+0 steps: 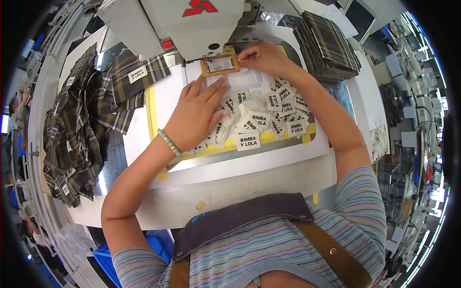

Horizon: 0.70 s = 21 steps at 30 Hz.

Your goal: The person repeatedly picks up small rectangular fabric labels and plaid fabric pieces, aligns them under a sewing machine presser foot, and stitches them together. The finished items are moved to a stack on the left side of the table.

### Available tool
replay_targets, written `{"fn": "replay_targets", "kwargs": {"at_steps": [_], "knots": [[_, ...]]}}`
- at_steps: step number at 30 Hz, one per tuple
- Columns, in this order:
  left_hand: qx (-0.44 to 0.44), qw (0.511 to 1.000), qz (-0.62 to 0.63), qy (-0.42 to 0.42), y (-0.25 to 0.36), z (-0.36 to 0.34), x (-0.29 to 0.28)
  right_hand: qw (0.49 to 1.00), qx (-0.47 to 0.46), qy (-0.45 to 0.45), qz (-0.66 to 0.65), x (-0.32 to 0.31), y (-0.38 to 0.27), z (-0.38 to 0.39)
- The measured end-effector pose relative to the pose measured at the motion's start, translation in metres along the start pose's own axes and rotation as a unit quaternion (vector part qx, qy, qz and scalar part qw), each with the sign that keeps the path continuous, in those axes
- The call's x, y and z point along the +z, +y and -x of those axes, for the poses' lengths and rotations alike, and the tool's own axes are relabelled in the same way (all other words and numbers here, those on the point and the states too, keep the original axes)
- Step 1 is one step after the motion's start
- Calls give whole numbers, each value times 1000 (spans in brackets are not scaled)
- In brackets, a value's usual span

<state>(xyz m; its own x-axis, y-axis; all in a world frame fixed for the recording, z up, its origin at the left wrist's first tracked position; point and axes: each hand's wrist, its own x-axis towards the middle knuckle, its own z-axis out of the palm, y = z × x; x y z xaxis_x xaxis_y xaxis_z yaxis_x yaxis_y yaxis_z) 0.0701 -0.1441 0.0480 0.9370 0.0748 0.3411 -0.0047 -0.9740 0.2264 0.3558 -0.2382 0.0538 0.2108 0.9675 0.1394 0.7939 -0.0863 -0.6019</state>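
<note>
My left hand (198,114) lies flat with its fingers spread, fingertips just below an orange-yellow clamp frame (221,74) under the sewing machine head (192,29). Beside the frame's right edge, my right hand (263,58) has its fingers bent and thumb drawn in close to them. Whatever may be between those fingers is too small to tell. A pale piece shows inside the frame. Between my forearms spreads a loose pile of white fabric labels (248,140) with dark print, some overlapping and some face down.
Plaid cloth pieces (72,139) with white labels hang in a heap at the left, one strip (153,68) reaching toward the machine. A tall stack of plaid pieces (331,45) stands at the back right. Yellow tape (152,110) borders the work plate. A blue crate (106,261) sits lower left.
</note>
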Motion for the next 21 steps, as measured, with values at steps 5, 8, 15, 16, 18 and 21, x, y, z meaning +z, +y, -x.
{"fn": "replay_targets", "kwargs": {"at_steps": [5, 8, 15, 16, 18, 21], "knots": [[19, 999, -7, -27, 3, -1, -6, 992, 108, -12, -61, -9, 8, 10], [16, 999, 17, -40, 6, -4, -7, 983, 131, -43, -120, -14, 14, 8], [7, 1000, -1, -29, 7, -12, 4, 992, 98, 38, -66, 9, 3, 1], [3, 999, -7, -31, 7, -12, 4, 993, 103, 20, -54, 5, 5, 4], [-14, 999, -20, -38, 5, -7, 2, 993, 106, -23, -36, -4, -14, 8], [-42, 998, -25, -28, -1, 1, -2, 996, 74, -25, 44, -14, -18, 22]]}}
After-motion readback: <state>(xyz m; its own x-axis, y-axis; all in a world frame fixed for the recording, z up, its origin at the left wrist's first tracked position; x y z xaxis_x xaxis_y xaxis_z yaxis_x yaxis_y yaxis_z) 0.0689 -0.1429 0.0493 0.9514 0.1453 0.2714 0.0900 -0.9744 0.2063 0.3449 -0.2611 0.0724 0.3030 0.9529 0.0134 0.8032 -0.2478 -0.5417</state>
